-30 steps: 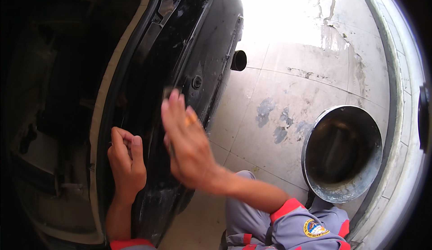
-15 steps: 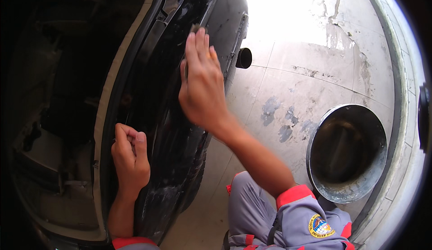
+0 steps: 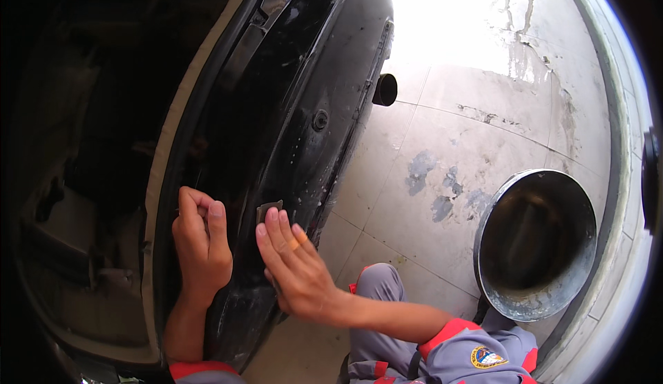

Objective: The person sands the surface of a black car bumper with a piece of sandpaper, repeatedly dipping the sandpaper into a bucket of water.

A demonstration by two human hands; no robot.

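Observation:
My right hand [image 3: 295,265] lies with fingers stretched out over a folded grey piece of sandpaper [image 3: 269,208], pressing it against the black car bumper [image 3: 304,125]. Only the sandpaper's front end shows past the fingertips; an orange band circles one finger. To the left, my left hand [image 3: 202,235] rests closed on the car beside the black rubber seal, fingers curled and thumb on top. Whatever those fingers may hold is hidden. Pale scuffs and whitish specks mark the bumper, and a round fitting [image 3: 320,120] sits in it.
A deep metal bucket [image 3: 487,249] with a dark inside stands on the tiled floor [image 3: 442,135] at the right, near the raised wall edge. An exhaust pipe [image 3: 385,90] sticks out below the bumper. Beige masking tape [image 3: 181,101] runs along the dark rear window.
My right hand has slid from the far part of the bumper down toward me with the sandpaper, uncovering the round fitting. My left hand stays in place. The view has shifted slightly.

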